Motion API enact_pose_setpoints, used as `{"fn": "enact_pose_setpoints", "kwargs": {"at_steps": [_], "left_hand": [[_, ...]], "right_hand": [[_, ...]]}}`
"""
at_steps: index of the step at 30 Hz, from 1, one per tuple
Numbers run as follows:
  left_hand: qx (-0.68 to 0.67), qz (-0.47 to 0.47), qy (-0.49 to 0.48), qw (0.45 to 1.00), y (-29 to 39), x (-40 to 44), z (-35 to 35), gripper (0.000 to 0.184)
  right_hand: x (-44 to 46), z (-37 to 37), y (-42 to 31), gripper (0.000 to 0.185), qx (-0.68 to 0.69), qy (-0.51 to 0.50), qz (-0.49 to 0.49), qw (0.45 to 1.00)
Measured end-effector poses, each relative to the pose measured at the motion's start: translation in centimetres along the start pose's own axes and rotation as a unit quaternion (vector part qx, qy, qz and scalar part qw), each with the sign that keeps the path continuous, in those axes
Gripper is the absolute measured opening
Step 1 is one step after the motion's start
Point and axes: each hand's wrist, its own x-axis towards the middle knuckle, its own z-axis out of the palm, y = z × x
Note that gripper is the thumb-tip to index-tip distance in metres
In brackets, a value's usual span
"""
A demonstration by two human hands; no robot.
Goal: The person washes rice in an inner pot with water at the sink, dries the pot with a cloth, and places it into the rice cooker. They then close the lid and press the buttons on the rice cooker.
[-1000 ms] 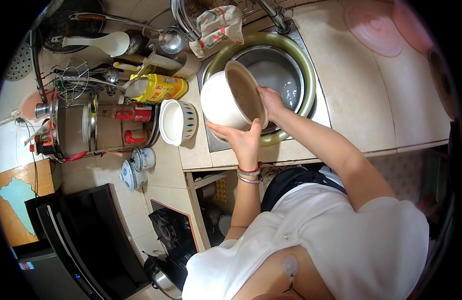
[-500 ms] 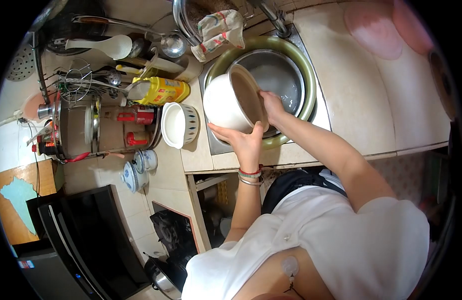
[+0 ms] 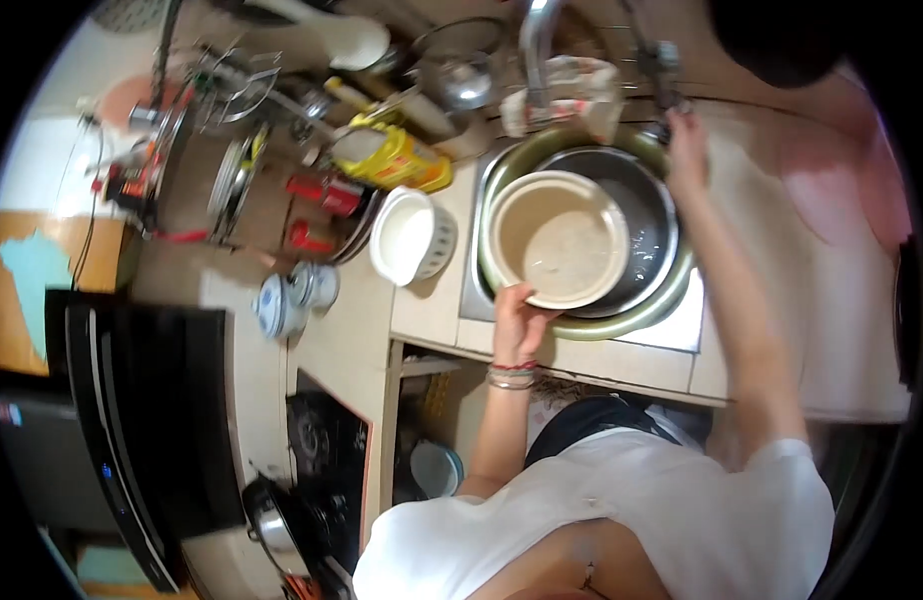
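Observation:
My left hand (image 3: 522,325) grips the lower rim of a cream-coloured pot (image 3: 557,235), thumb over the edge. The pot faces up with a little water visible inside. It is over a steel basin (image 3: 650,190), which sits inside a larger olive-green basin (image 3: 622,327) in the sink. My right hand (image 3: 688,150) is at the tap (image 3: 666,75) behind the basins; its fingers appear closed around the tap's lower part, though slightly blurred. The curved spout (image 3: 535,55) hangs to the left, near a patterned cloth (image 3: 582,95).
Left of the sink stand a white patterned bowl (image 3: 412,237), a yellow bottle (image 3: 397,158) and lidded blue-and-white jars (image 3: 279,305). A rack (image 3: 227,190) and utensils line the back. A stove (image 3: 327,440) is at lower left, and tiled counter (image 3: 752,200) lies right.
The pot has gone from tilted on its side to facing up. My right hand has left its rim and moved to the tap. My left hand still holds the pot.

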Motion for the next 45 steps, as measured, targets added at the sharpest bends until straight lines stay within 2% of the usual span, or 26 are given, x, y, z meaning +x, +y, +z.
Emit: {"fn": "enact_pose_setpoints", "kwargs": {"at_steps": [2, 4, 5, 8, 9, 10, 12, 13, 14, 16, 21, 24, 27, 30, 31, 32, 33, 34, 36, 38, 39, 40, 43, 45], "left_hand": [[-0.025, -0.001, -0.022, 0.999, 0.1, 0.3, 0.4, 0.053], [-0.036, 0.004, -0.019, 0.999, 0.2, 0.4, 1.3, 0.047], [-0.032, 0.012, -0.007, 0.999, 0.2, 0.6, 1.5, 0.045], [0.004, 0.062, 0.021, 0.998, 0.9, 0.6, 2.3, 0.041], [0.019, 0.08, 0.028, 0.996, 1.1, 0.7, 2.7, 0.041], [0.006, 0.086, 0.026, 0.996, 1.2, 0.7, 2.9, 0.044], [-0.017, 0.107, 0.018, 0.994, 1.8, 1.2, 3.3, 0.052], [0.026, 0.132, 0.038, 0.99, 1.9, 1.3, 3.7, 0.044], [0.022, 0.14, 0.043, 0.989, 2.0, 1.5, 3.8, 0.044], [0.014, 0.149, 0.048, 0.988, 2.0, 2.1, 4.1, 0.043], [0.047, 0.131, 0.057, 0.989, 1.6, 2.8, 3.5, 0.041], [-0.008, 0.092, 0.049, 0.995, 0.6, 3.5, 2.4, 0.043], [-0.097, 0.007, 0.006, 0.995, 0.4, 3.7, 2.3, 0.057], [-0.162, -0.046, -0.003, 0.986, 1.3, 2.9, 3.2, 0.062], [-0.178, -0.065, -0.007, 0.982, 1.2, 2.8, 3.3, 0.063], [-0.185, -0.074, -0.023, 0.98, 1.1, 2.8, 3.2, 0.065], [-0.194, -0.094, -0.044, 0.976, 1.1, 2.8, 2.9, 0.066], [-0.204, -0.115, -0.067, 0.97, 0.9, 2.8, 2.8, 0.067], [-0.197, -0.119, -0.076, 0.97, 0.8, 2.5, 3.1, 0.066], [-0.163, -0.085, -0.037, 0.982, 0.8, 2.1, 3.0, 0.062], [-0.158, -0.072, -0.039, 0.984, 0.9, 1.9, 3.0, 0.058], [-0.172, -0.092, -0.047, 0.98, 1.0, 1.8, 2.7, 0.057], [-0.157, -0.113, -0.071, 0.979, 1.8, 1.1, 2.9, 0.055], [-0.144, -0.114, -0.074, 0.98, 1.8, 0.5, 2.6, 0.054]], "right_hand": [[8.3, 0.8, 1.6, 0.036, -0.047, 0.063, -0.187, 0.979], [7.4, 1.1, -1.8, 0.033, -0.031, -0.054, -0.148, 0.987], [9.1, 1.3, -0.2, 0.026, -0.016, -0.088, -0.141, 0.986], [11.1, 0.8, 2.3, 0.024, 0.132, -0.11, -0.179, 0.969], [10.3, 0.5, 1.1, 0.024, 0.208, -0.105, -0.042, 0.972], [11.8, 0.4, 2.1, 0.029, 0.305, -0.107, -0.002, 0.946], [11.9, 1.0, 2.4, 0.03, 0.321, -0.046, -0.004, 0.946], [12.1, 1.2, 2.2, 0.029, 0.299, -0.037, -0.015, 0.954], [12.2, 1.1, 2.2, 0.029, 0.311, -0.048, 0.001, 0.949], [11.0, 0.9, 1.3, 0.03, 0.243, -0.04, -0.017, 0.969], [9.3, 1.0, 0.3, 0.035, 0.238, -0.059, -0.072, 0.967], [10.5, 0.6, 1.3, 0.037, 0.228, -0.057, -0.067, 0.97], [10.5, 0.8, 1.2, 0.038, 0.175, -0.034, -0.087, 0.98], [10.5, 0.6, 1.2, 0.039, 0.226, -0.081, -0.036, 0.97], [9.7, 0.6, 0.4, 0.037, 0.188, -0.093, 0.003, 0.978], [12.3, 0.3, 3.5, 0.034, 0.257, -0.145, -0.115, 0.948], [10.9, 0.5, 2.5, 0.033, 0.229, -0.06, -0.131, 0.963], [10.1, 0.2, 1.9, 0.034, 0.238, -0.063, -0.157, 0.956], [9.6, 0.1, 0.7, 0.036, 0.105, -0.056, -0.106, 0.987], [11.1, 0.1, 2.2, 0.038, 0.16, -0.125, -0.172, 0.964], [11.2, 0.2, 1.7, 0.039, 0.181, -0.136, -0.047, 0.973], [10.6, 0.1, 1.3, 0.038, 0.14, -0.117, -0.101, 0.978], [11.3, -0.3, 1.5, 0.032, 0.105, -0.121, -0.128, 0.979], [11.9, -0.4, 0.6, 0.028, -0.041, -0.188, -0.171, 0.966]]}}
